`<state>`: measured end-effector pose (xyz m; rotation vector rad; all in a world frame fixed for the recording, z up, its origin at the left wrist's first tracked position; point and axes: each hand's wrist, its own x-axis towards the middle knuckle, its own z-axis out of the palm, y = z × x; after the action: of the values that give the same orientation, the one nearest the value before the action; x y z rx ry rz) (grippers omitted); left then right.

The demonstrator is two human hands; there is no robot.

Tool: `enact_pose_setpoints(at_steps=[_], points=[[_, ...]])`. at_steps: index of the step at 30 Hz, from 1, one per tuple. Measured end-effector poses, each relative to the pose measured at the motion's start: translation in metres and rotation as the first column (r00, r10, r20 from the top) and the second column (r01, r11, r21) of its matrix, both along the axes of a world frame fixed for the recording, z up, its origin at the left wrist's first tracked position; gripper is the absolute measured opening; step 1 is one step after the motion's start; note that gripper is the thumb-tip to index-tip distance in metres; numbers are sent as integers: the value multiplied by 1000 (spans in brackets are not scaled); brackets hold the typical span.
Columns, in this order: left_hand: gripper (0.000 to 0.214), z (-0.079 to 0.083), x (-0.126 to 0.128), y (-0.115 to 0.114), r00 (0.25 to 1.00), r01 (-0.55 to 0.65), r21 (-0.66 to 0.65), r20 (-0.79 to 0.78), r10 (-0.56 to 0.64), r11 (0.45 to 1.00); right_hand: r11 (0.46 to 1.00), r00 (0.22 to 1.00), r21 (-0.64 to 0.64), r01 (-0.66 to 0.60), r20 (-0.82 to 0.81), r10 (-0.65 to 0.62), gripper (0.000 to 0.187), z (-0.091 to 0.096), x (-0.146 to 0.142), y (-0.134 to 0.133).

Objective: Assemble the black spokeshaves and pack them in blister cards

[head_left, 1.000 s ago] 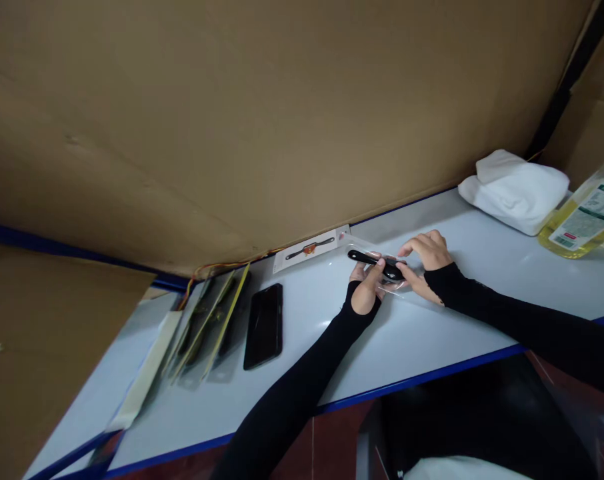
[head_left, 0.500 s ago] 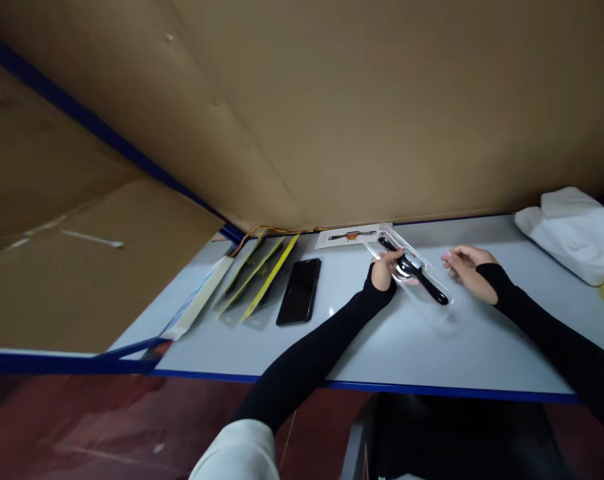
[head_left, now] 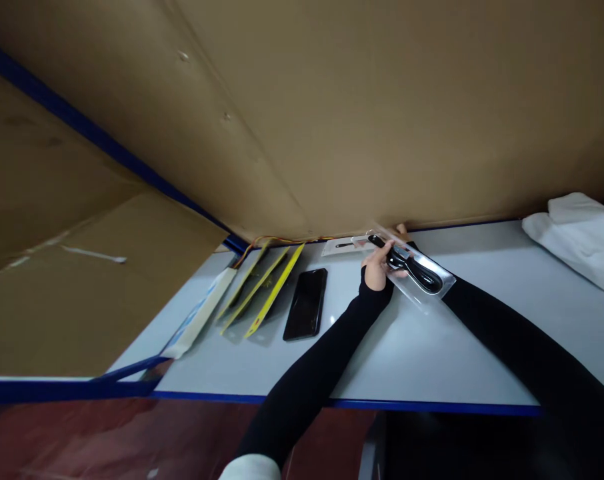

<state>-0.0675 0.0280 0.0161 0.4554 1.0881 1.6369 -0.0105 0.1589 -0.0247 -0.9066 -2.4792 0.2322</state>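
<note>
My left hand [head_left: 376,270] is closed around a clear plastic blister pack [head_left: 448,283] and holds it tilted above the table. Inside the pack lies a glossy black-handled tool [head_left: 425,275], its exact kind unclear. Behind the pack, my right hand [head_left: 402,232] reaches to the back edge of the table by the cardboard wall. The pack covers most of that hand, so its grip is hidden. A white printed card [head_left: 338,247] with a picture of a dark-handled tool lies flat at the back, left of the right hand and partly behind the pack.
A black phone [head_left: 305,305] lies left of my left arm. Further left are several yellow-edged packs [head_left: 275,291] and a long white box [head_left: 202,313]. White cloth [head_left: 577,237] sits at the far right. A cardboard wall [head_left: 382,120] rises behind the table [head_left: 432,360].
My right hand has moved left and away from me, from beside the pack to behind it. The left hand has kept hold of the pack and turned it slightly.
</note>
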Motion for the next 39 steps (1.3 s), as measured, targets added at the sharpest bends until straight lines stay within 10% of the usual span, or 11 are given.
enact_pose_setpoints(at_steps=[6,12,18,39], points=[[33,2,5,-8,999,38,12,-32,-38,999,974,972,16,225,-78,-223,37,11,48,-1],[47,-3,19,-20,987,93,2,-134,-92,996,808,766,-128,576,-263,-587,44,21,152,-32],[40,-12,24,-15,970,112,-129,-202,-137,985,775,736,-281,566,-252,-629,38,33,232,-65],[32,-23,6,9,936,-284,-52,-231,265,958,807,864,-309,503,183,-468,47,72,238,-81]])
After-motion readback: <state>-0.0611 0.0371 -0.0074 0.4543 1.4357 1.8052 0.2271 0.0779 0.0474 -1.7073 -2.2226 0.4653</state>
